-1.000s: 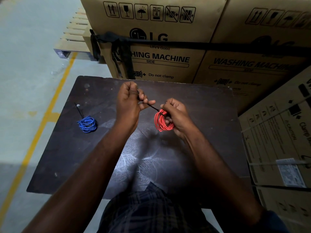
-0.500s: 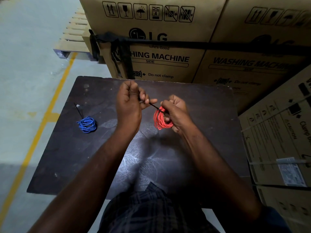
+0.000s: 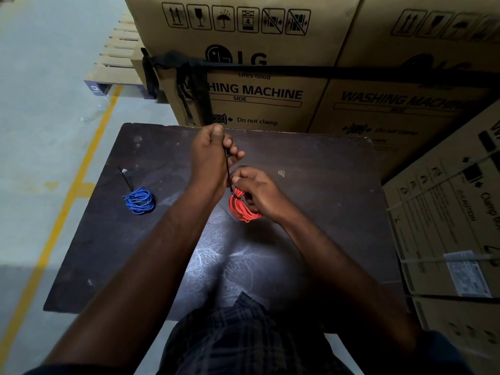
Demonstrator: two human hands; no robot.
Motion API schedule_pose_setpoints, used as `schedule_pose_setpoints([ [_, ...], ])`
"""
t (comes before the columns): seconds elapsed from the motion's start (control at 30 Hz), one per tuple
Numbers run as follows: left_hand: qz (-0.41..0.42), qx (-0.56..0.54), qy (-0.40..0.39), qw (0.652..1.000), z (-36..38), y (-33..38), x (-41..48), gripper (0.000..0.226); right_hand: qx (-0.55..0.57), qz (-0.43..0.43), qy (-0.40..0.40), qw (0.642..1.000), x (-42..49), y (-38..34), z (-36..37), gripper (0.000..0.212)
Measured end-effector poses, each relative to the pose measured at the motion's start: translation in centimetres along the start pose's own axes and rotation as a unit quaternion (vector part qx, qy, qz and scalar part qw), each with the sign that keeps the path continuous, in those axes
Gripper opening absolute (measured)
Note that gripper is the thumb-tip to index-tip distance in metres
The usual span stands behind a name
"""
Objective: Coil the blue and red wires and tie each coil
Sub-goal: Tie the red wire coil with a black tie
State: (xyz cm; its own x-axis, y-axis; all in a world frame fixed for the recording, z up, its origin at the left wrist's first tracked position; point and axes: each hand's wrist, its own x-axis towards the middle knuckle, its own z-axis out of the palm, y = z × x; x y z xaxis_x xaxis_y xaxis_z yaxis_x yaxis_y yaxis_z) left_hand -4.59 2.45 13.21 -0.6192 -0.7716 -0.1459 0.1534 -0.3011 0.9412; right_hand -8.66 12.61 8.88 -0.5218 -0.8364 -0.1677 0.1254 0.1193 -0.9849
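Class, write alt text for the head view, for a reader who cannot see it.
The right hand holds a red wire coil while the left hand grips its black tie, above a dark table. A blue coil lies at left.

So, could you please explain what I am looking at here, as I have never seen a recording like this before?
There is no machine here: these are a person's two bare hands, filmed by one wide-angle camera worn on the head, looking forward and down. On the dark table lies a blue coil, with a thin black strip sticking out of it. The right hand holds the red coil, while the left hand pinches the black tie that runs up from that coil. Cardboard boxes stand behind the table.
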Motion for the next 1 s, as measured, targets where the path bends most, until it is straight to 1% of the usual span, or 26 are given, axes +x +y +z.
schedule_pose_setpoints([
  [0.07,-0.023,-0.033,-0.002,0.999,0.1,0.0,0.0,0.026,-0.086,-0.048,0.028,0.995,-0.1,0.4,0.0,0.017],
  [0.1,-0.048,-0.071,0.004,0.996,0.1,0.0,0.2,0.026,-0.119,-0.067,0.032,0.99,-0.2,0.5,0.0,0.019],
  [0.17,-0.11,-0.184,0.015,0.977,0.0,0.1,0.9,0.028,-0.148,-0.087,0.032,0.985,-0.7,0.3,0.1,0.023],
  [0.23,-0.153,-0.275,0.018,0.949,-0.4,0.2,1.5,0.032,-0.114,-0.083,0.013,0.99,-1.1,0.3,0.4,0.027],
  [0.37,-0.21,-0.377,0.042,0.901,-1.1,-0.1,2.4,0.039,0.037,-0.022,-0.018,0.999,-1.0,0.4,1.0,0.024],
  [0.4,-0.221,-0.391,0.058,0.892,-1.3,-0.4,2.6,0.04,0.053,-0.005,-0.018,0.998,-0.8,0.5,1.1,0.023],
  [0.47,-0.234,-0.398,0.091,0.882,-1.7,-1.1,3.2,0.041,0.03,0.014,0.005,0.999,-0.6,0.8,1.2,0.02],
  [0.53,-0.244,-0.389,0.111,0.881,-2.3,-1.8,3.7,0.04,0.014,0.025,0.012,1.0,-0.5,1.1,1.3,0.019],
  [0.67,-0.274,-0.347,0.111,0.89,-2.8,-2.6,4.1,0.042,0.055,0.049,-0.007,0.997,-0.5,1.4,1.3,0.016],
  [0.77,-0.255,-0.31,0.093,0.911,-2.2,-2.5,3.4,0.037,0.077,0.046,0.017,0.996,-0.6,1.7,0.9,0.016],
  [0.83,-0.222,-0.221,0.076,0.947,-2.1,-2.4,2.5,0.026,0.077,0.052,0.05,0.994,-0.6,2.3,0.3,0.018],
  [0.9,-0.188,-0.102,0.029,0.976,-2.5,-2.4,1.6,0.014,0.07,0.059,0.094,0.991,-0.4,2.9,-0.5,0.02],
  [0.93,-0.182,-0.048,-0.006,0.982,-2.8,-2.6,1.2,0.014,0.075,0.065,0.113,0.989,-0.3,3.1,-0.9,0.022],
  [1.0,-0.162,0.057,-0.075,0.982,-3.3,-3.2,0.3,0.022,0.086,0.073,0.137,0.984,-0.1,3.6,-1.7,0.023],
])
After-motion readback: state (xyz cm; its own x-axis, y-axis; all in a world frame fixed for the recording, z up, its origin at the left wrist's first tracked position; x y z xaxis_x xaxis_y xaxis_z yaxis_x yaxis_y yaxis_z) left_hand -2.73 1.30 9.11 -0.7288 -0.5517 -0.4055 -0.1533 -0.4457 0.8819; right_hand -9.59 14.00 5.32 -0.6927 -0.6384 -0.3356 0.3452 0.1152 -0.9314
